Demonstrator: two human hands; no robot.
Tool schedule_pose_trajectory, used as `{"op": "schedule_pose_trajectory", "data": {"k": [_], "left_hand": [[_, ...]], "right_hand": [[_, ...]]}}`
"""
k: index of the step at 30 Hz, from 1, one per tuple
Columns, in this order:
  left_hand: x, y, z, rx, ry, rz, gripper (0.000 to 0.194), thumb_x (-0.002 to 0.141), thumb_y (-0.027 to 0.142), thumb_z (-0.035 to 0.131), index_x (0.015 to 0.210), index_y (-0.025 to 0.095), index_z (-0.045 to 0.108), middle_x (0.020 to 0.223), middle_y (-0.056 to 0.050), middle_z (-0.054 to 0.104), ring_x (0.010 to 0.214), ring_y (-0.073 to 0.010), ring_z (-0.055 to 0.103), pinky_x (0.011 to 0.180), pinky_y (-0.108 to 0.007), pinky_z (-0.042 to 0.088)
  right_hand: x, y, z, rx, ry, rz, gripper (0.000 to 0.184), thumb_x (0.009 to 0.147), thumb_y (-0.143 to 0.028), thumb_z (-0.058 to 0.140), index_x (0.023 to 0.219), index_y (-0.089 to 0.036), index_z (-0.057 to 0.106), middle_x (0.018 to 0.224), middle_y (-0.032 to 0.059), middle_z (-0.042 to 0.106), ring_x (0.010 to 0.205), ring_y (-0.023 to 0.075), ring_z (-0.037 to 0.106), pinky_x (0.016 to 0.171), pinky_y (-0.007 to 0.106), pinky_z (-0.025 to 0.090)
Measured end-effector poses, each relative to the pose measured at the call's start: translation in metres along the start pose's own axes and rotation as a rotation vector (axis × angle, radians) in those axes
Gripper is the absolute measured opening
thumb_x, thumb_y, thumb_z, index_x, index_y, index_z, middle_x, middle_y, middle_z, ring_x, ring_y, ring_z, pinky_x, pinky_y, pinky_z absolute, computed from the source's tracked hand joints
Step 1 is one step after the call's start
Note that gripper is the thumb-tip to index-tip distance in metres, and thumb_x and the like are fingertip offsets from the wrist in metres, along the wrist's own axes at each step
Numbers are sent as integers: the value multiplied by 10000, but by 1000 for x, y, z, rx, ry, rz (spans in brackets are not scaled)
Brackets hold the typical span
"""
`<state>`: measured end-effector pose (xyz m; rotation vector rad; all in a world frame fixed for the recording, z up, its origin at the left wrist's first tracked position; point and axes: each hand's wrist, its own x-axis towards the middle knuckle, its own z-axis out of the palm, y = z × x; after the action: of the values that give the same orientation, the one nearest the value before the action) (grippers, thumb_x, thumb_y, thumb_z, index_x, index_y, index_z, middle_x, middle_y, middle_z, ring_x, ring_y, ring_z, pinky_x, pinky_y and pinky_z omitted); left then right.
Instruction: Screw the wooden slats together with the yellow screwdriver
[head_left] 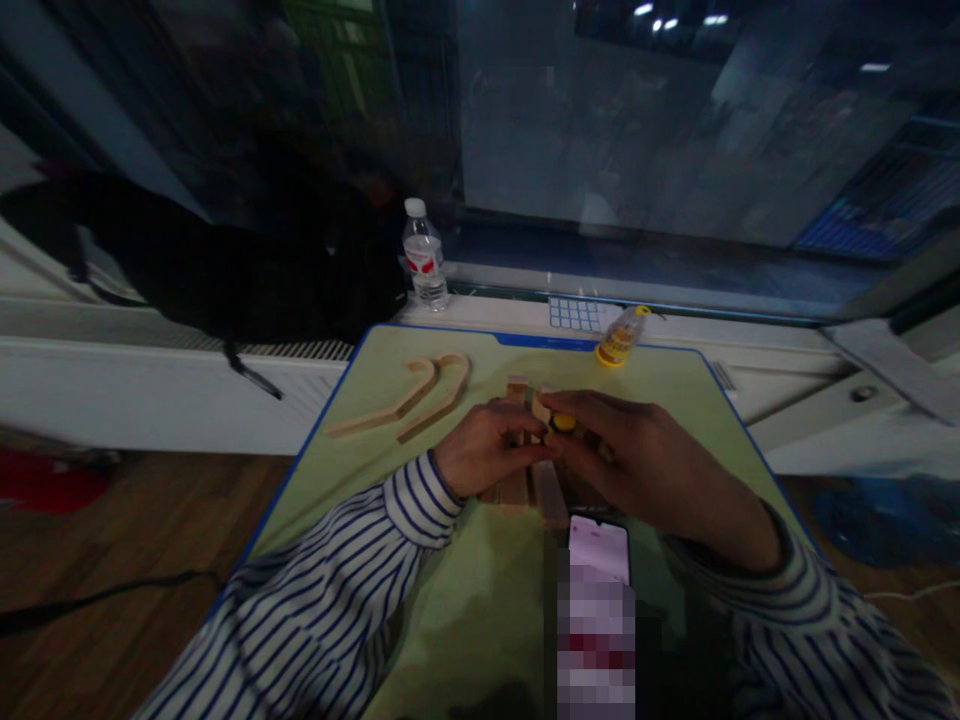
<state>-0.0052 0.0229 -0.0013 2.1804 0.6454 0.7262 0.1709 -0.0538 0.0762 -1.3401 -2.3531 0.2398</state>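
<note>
Pale wooden bars [551, 495] lie lengthwise mid-table [465, 580], straight before you, seemingly so both hands reach them. Your left hand [484, 452] curls over them, apparently steadying; I cannot tell whether it grips. Your right hand [637, 450] pinches a small yellow object [564, 423] between thumb and fingers. Two hook-shaped wooden pieces [431, 414] sit aside, leaving room.

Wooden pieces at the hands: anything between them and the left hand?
Nothing visible: the left hand lies over the wooden pieces. A small yellow item is at the fingers of the right hand; the phone lies nearer the wearer, not between.
</note>
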Motion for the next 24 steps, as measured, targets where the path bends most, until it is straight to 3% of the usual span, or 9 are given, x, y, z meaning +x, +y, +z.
{"op": "schedule_pose_trajectory", "data": {"k": [4,11,16,24], "left_hand": [[0,-1,0,5,0,21,204,806,365,636,812,170,696,848,-43,685,834,-176,622,817,-305,478],[0,-4,0,-28,-20,58,205,830,338,613,913,170,695,920,-64,682,896,-183,617,875,-333,466],[0,-4,0,-40,-16,91,192,844,319,590,843,153,687,873,-66,682,854,-174,622,830,-310,483],[-2,-8,2,-88,-23,128,194,867,264,548,953,153,682,960,-84,692,918,-183,622,887,-333,474]], "right_hand": [[0,-1,0,-17,-11,-36,307,928,-207,452,1219,-206,552,1218,67,637,1049,200,633,871,359,528],[-2,4,7,-53,4,14,294,936,-247,450,1207,-217,558,1175,63,661,995,201,659,860,372,540],[-5,4,16,-70,95,21,275,943,-272,445,1175,-195,570,1184,69,655,1003,199,654,855,364,539],[-3,0,26,-153,224,45,235,930,-286,483,1095,-183,616,1087,74,697,906,187,679,775,314,543]]}}
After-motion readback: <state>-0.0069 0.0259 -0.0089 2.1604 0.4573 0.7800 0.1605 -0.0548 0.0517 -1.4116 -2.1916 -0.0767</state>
